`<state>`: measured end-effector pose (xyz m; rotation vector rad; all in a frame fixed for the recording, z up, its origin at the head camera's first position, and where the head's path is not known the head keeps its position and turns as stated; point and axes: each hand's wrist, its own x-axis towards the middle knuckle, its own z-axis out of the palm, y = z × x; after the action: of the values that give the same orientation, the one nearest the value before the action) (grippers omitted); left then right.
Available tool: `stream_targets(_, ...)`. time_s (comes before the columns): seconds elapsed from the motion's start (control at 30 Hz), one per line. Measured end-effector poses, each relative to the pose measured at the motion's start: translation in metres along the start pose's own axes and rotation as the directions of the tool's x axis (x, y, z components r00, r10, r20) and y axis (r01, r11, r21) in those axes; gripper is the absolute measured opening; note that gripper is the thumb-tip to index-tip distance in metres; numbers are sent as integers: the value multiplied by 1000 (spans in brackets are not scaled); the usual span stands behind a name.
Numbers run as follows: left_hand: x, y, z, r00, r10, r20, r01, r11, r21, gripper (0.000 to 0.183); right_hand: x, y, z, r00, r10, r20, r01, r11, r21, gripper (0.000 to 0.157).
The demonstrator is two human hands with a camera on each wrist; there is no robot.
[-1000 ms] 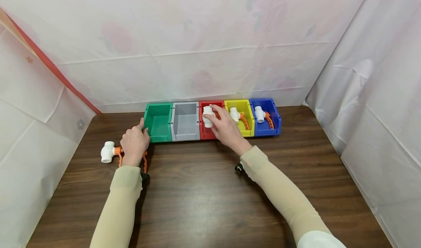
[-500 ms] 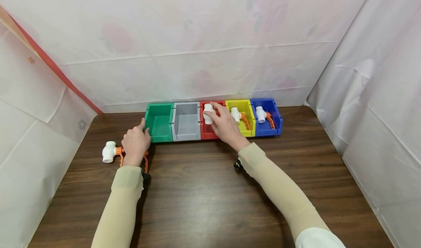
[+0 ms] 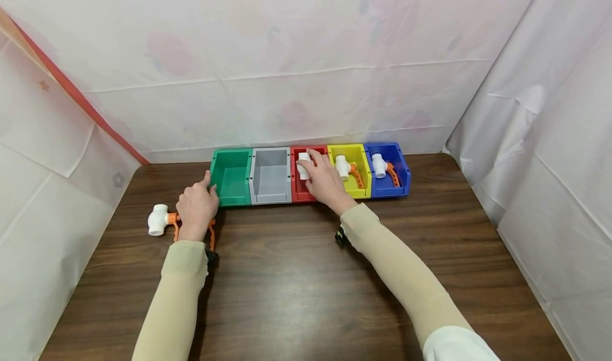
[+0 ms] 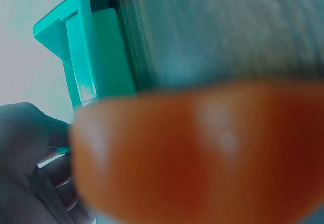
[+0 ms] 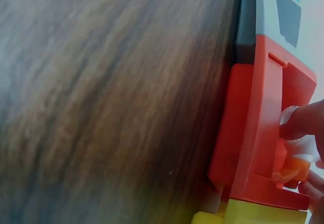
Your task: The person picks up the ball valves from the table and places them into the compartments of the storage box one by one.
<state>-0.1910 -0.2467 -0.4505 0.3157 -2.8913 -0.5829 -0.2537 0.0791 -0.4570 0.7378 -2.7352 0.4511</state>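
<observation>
In the head view my right hand point(image 3: 326, 180) pinches a white ball valve point(image 3: 304, 166) inside the red bin point(image 3: 301, 197). Part of the valve's orange handle point(image 5: 293, 171) shows below the fingers in the right wrist view. My left hand point(image 3: 196, 207) grips the front left corner of the green bin point(image 3: 233, 183), its other fingers curled. Another white ball valve point(image 3: 158, 220) lies on the table left of that hand. An orange handle point(image 3: 212, 237) shows just right of the left wrist; the rest of its valve is hidden. A blurred orange handle point(image 4: 202, 153) fills much of the left wrist view.
A grey bin point(image 3: 270, 177) stands between the green and red ones. To the right, the yellow bin point(image 3: 357, 192) and the blue bin point(image 3: 399, 188) each hold a white valve with an orange handle. The row stands near the white curtain point(image 3: 306, 95) at the table's back edge.
My right hand has lifted the valve slightly, then lowered it deeper into the red bin. The left hand stays at the green bin.
</observation>
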Motion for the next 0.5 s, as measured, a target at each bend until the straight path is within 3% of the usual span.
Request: stream_targets(0.5, -2, 0, -1, 1000, -5, -4, 5, 1000, 2, 53, 6, 0, 5, 996, 78, 51, -75, 995, -72, 53)
